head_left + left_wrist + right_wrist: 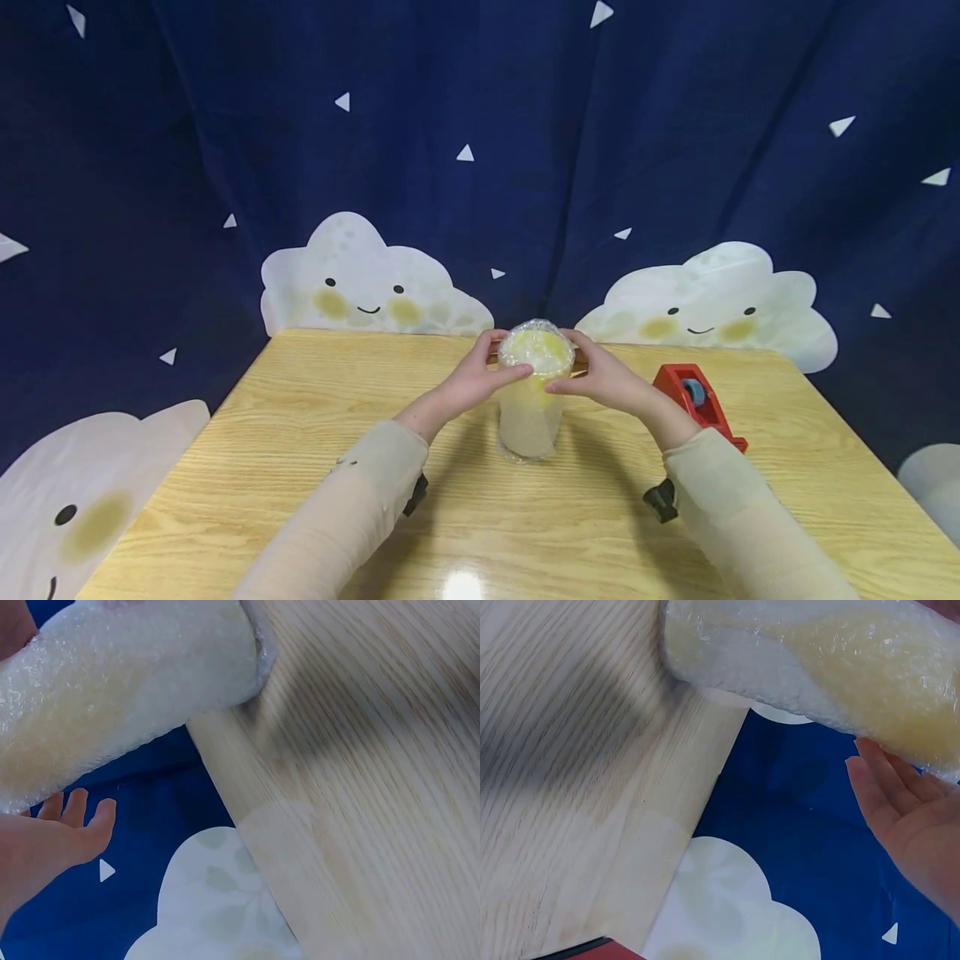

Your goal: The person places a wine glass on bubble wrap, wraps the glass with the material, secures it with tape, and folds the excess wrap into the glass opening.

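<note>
A cylinder wrapped in bubble wrap (531, 421), whitish with yellow areas showing through, stands upright on the wooden table (315, 450). My left hand (476, 375) holds it near the top from the left, thumb at the front and fingers toward the back. From the right, my right hand (606, 382) grips the same upper part in a similar way. Both wrist views show the wrapped cylinder (135, 697) close up. What is inside the wrap cannot be made out clearly.
A red tape dispenser (682, 379) with a blue roll (693, 392) sits on the table's right, partly behind my right forearm. Behind the table's far edge hangs a dark blue curtain (420, 167) with white clouds and triangles.
</note>
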`<state>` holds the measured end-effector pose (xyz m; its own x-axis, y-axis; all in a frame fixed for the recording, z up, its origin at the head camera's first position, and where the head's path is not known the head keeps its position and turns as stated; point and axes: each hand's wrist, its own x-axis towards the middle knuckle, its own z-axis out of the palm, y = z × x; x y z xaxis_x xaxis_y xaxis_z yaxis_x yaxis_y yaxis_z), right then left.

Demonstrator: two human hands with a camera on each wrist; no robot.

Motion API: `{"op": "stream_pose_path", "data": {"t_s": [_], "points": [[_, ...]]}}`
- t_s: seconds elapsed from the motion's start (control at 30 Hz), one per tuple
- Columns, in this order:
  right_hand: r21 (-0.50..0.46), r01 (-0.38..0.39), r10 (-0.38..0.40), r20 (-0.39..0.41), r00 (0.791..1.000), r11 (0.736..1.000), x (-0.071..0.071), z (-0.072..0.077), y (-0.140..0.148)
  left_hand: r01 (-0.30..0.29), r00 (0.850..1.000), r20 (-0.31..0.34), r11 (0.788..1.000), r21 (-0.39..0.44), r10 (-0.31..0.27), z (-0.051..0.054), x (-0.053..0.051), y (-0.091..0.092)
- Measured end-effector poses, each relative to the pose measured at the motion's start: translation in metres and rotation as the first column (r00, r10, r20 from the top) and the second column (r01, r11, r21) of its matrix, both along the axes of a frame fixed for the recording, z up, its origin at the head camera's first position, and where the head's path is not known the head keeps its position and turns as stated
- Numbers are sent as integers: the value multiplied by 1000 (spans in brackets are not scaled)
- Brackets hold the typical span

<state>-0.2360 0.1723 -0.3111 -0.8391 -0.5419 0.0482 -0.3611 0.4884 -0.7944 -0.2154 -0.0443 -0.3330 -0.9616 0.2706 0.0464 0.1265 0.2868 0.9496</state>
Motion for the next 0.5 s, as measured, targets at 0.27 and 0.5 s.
{"op": "stream_pose_path", "data": {"t_s": [0.27,0.5], "points": [[64,-1,3,-26,1000,998,2,-1,3,-35,996,-83,990,-134,24,1,3,0],[178,66,-37,-158,987,982,4,-1,5,-93,987,-160,926,-366,36,1,6,-2]]}}
